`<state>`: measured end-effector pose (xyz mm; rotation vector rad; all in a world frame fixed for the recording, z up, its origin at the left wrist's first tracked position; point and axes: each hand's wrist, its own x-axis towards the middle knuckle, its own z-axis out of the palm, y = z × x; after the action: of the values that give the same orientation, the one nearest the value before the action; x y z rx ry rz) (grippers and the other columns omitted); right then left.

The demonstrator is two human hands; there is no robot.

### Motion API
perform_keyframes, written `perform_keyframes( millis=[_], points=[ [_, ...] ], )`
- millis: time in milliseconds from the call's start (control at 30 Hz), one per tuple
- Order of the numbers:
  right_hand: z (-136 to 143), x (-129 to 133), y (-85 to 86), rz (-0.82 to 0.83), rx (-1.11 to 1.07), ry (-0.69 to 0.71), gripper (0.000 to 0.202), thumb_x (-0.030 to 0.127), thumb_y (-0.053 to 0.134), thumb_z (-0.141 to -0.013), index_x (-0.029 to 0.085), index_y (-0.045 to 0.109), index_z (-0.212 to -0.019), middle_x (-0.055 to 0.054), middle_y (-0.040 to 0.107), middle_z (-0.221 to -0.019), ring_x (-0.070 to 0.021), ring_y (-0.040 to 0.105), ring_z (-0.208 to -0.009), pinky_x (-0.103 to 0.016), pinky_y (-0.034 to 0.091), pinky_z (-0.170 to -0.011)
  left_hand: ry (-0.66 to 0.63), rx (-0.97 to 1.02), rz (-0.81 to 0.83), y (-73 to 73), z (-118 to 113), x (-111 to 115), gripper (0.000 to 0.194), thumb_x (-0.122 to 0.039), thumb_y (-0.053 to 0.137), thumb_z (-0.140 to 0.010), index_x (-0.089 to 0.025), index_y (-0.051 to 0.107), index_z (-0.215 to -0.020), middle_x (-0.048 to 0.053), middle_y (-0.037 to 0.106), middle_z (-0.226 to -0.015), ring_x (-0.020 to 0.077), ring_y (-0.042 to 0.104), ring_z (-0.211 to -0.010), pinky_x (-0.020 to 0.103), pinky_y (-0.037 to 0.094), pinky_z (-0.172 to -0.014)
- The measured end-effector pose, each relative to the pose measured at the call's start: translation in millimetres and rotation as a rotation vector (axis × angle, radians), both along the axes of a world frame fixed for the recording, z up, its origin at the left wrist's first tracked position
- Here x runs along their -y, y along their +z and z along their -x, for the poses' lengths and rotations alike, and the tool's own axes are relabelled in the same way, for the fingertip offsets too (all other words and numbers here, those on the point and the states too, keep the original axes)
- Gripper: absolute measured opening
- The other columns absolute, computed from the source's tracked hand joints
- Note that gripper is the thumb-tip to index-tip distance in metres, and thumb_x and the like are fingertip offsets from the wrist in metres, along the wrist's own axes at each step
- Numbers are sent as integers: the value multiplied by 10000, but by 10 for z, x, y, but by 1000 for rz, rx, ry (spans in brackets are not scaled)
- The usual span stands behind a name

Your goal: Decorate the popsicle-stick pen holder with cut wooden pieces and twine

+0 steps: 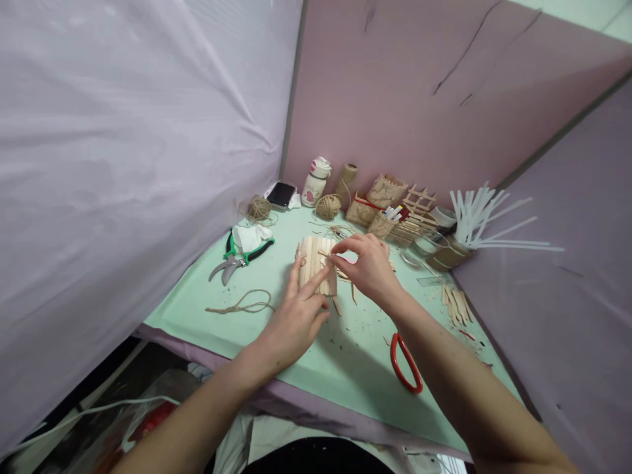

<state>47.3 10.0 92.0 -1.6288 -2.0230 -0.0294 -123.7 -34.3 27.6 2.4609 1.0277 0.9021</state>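
A panel of pale wooden craft sticks (312,263) sits on the green table, its sticks running side by side. My left hand (301,313) rests on it with fingers stretched apart, one along its left side and another reaching across its face. Over the panel's right part, my right hand (368,263) has thumb and forefinger pinched together. Small twig-like bits (324,254) lie on the panel at those fingertips; whatever is in the pinch is too small to make out. Loose stick pieces (354,293) lie partly under my right hand.
Green-handled pruning shears (234,263) and a twine loop (241,304) lie left. Red-handled scissors (405,363) lie beneath my right forearm. Twine balls (328,207), a bottle (316,181), stick-built boxes (386,191) and a pot of white glue sticks (447,253) stand behind.
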Motion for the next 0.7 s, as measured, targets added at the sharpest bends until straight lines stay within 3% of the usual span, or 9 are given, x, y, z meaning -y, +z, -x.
perform_keyframes(
  millis=[433, 700],
  points=[
    [-27, -13, -19, 9, -44, -3, 40, 279, 671, -820, 263, 695, -792, 4, 700, -887, -239, 563, -936, -388, 293, -828, 3, -22, 11, 2, -2, 7, 116, -144, 518, -891, -148, 628, -857, 59, 311, -1571, 379, -108, -1472, 618, 250, -1164],
    [-111, 172, -140, -262, 55, 83, 132, 214, 598, -872, 250, 711, -930, -37, 661, -959, -224, 557, -953, -390, 319, -865, 2, -10, 5, -7, -7, 11, 118, -146, 507, -896, -152, 622, -868, 37, 286, -1583, 368, -104, -1475, 598, 259, -1171]
  ],
)
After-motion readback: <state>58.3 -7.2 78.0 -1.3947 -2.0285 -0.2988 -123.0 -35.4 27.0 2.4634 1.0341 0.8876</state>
